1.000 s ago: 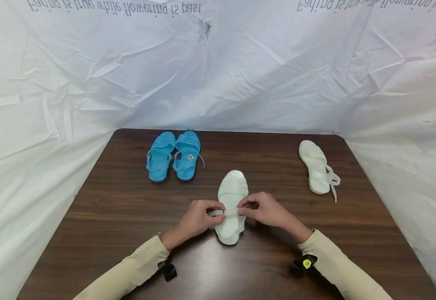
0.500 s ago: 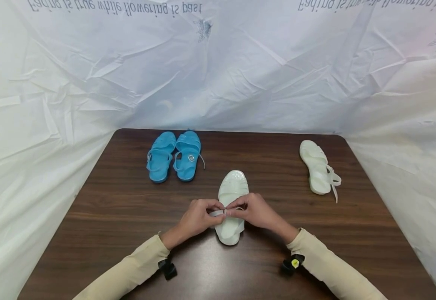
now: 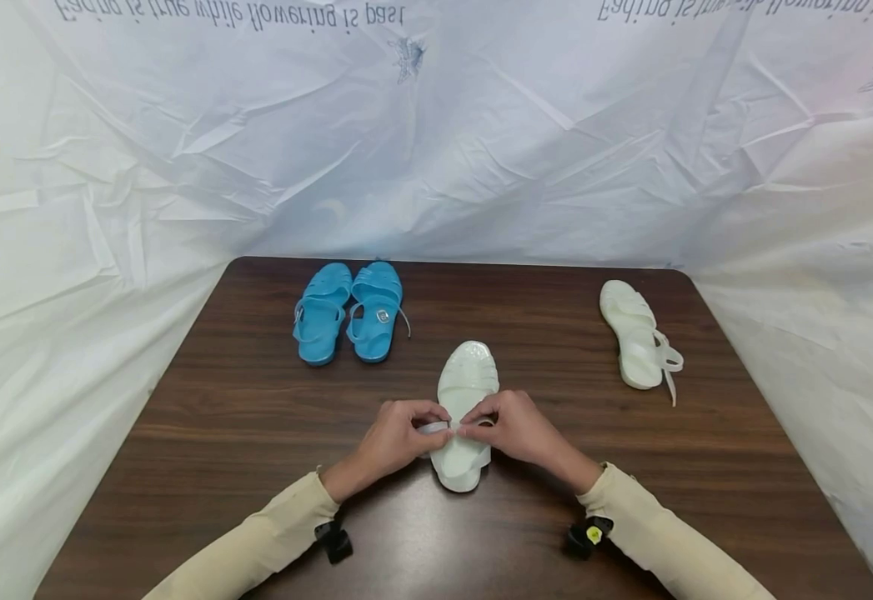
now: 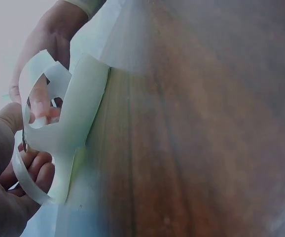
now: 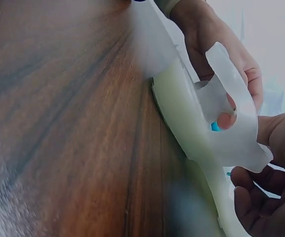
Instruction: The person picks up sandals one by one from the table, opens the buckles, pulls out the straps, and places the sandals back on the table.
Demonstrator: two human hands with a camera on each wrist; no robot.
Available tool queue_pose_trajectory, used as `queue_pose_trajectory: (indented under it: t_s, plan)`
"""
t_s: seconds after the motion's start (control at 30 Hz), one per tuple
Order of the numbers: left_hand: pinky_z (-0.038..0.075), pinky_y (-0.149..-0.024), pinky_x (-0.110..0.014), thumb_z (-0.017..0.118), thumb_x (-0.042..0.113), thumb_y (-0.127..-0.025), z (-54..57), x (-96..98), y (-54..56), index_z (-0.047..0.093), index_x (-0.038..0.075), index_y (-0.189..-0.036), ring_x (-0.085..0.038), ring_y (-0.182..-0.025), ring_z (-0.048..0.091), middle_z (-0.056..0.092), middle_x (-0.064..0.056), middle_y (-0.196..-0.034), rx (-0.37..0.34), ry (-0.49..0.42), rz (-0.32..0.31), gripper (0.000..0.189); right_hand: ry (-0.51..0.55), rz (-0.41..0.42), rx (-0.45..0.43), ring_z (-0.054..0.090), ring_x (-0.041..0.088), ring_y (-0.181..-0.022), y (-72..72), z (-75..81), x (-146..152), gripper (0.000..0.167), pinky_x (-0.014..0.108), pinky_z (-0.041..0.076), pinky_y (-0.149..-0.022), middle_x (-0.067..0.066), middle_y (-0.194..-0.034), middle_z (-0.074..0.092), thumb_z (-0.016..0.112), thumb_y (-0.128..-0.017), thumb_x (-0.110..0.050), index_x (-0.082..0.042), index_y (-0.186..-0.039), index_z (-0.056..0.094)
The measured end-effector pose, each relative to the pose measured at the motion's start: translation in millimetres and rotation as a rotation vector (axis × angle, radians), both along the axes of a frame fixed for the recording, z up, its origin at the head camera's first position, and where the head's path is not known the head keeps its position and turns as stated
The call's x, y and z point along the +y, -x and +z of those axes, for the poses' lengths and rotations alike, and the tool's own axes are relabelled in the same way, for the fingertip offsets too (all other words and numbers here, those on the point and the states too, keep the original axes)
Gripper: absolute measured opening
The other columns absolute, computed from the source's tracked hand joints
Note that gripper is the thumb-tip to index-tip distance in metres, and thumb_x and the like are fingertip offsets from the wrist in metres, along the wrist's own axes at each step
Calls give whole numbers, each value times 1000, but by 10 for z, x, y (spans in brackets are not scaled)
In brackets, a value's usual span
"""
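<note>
A white sandal [image 3: 468, 375] lies flat with its toe pointing away from me, between both hands. My left hand [image 3: 397, 433] pinches the sandal's strap [image 3: 433, 427] over its left side, thumb and index finger together. From the opposite side my right hand [image 3: 517, 427] pinches at the other strap part, its fingertips right by the left ones above the insole. The left wrist view has the strap [image 4: 30, 187] curving in a loop round the left fingers. In the right wrist view the upright ankle band [image 5: 238, 89] rises from the sole; the fingertips partly hide where the straps meet.
A pair of blue sandals [image 3: 321, 321] stands side by side at the back left of the dark wooden table [image 3: 203, 400]. Another white sandal [image 3: 637, 362] with a loose strap lies at the right. White sheeting [image 3: 481, 167] hangs around the table.
My right hand has moved left over the sandal until its fingertips meet those of the left hand, then drawn back very slightly. The left hand stays in place.
</note>
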State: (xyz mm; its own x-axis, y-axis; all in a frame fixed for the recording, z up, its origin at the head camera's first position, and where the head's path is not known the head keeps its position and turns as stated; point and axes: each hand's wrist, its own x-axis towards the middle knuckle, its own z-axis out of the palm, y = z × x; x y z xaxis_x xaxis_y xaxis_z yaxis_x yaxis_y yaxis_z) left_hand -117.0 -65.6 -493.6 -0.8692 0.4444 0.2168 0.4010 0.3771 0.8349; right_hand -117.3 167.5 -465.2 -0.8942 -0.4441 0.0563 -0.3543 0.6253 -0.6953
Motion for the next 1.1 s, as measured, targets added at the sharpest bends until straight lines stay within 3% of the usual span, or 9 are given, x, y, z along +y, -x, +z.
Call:
queue_pose_trajectory:
  t_s: [0.23, 0.4, 0.6, 0.77, 0.93, 1.1]
  plan:
    - [57, -65, -23, 83, 15, -87, 2, -28, 0, 77, 12, -99, -2, -77, 69, 77, 6, -89, -49, -36, 14, 13, -53, -36, 12, 58, 0, -72, -7, -45, 139, 4, 21, 49, -63, -15, -83, 73, 83, -87, -26, -24, -84, 81]
    - [57, -69, -23, 83, 17, -87, -3, -23, 6, 78, 14, -100, -2, -81, 70, 77, 7, -90, -50, -14, 14, 14, -9, -25, -13, 59, 3, -69, 12, -3, 242, 6, 23, 51, -61, -13, -81, 72, 82, -89, -26, -21, -86, 80]
    - [57, -71, -23, 83, 17, -87, 3, -11, 5, 78, 13, -100, -2, -83, 70, 77, 7, -89, -48, -3, 8, 15, 60, -4, -30, 63, 6, -73, 44, 64, 324, 5, 25, 54, -66, -12, -82, 71, 78, -93, -26, -21, -93, 79]
    - [57, -69, -22, 84, 16, -86, 9, -8, 8, 78, 12, -99, -1, -79, 69, 76, 8, -86, -31, 7, -1, 15, 73, -22, 11, 66, 8, -84, 72, 161, 266, 19, 31, 57, -75, -9, -92, 73, 75, -94, -31, -16, -104, 79]
    - [56, -68, -22, 83, 16, -86, 24, -8, 12, 78, 12, -99, -1, -77, 67, 75, 9, -85, -8, 28, -11, 14, 62, 20, 81, 67, 13, -90, 88, 217, 99, 32, 41, 58, -77, -3, -108, 74, 77, -93, -35, -11, -113, 78]
    - [56, -68, -22, 83, 16, -87, 20, -9, 9, 78, 16, -100, 0, -76, 66, 75, 10, -86, 3, 37, -17, 14, 42, 97, 101, 67, 12, -88, 103, 195, -26, 26, 34, 57, -73, -7, -107, 75, 77, -93, -35, -15, -110, 80]
